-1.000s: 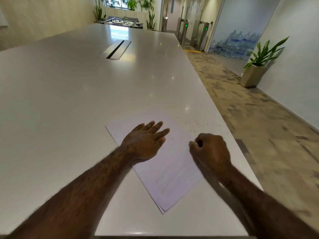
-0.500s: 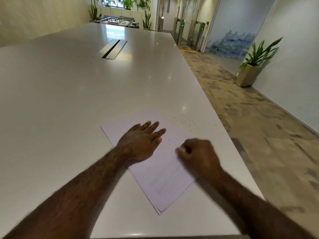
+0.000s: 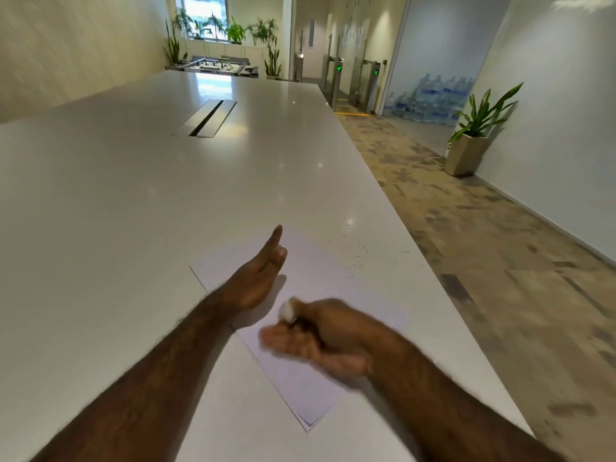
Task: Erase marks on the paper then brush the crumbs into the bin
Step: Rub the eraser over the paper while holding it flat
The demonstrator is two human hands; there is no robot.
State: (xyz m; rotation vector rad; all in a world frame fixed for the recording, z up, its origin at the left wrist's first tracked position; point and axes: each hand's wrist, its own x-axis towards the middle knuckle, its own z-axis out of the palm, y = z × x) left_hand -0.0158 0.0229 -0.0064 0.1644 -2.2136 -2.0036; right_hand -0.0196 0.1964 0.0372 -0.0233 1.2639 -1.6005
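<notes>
The right hand (image 3: 328, 338) is hovering over the near half of the paper (image 3: 336, 288), blurred, pinching a small white eraser (image 3: 286, 311) between thumb and forefinger while its remaining fingers (image 3: 283, 341) are splaying out loosely toward the left. The eraser is sitting at the hand's far-left tip, above the sheet; whether it is touching the sheet cannot be told. Just to the far left of it, the left hand (image 3: 258, 275) is standing on its outer edge on the paper, fingers straight and together, pointing far, holding nothing. The paper, a thin stack of white sheets, is lying skewed on the white table (image 3: 133, 211), near its right edge. Dark crumbs (image 3: 361, 251) are lying scattered on the table just beyond the paper's far-right side. No bin is showing.
</notes>
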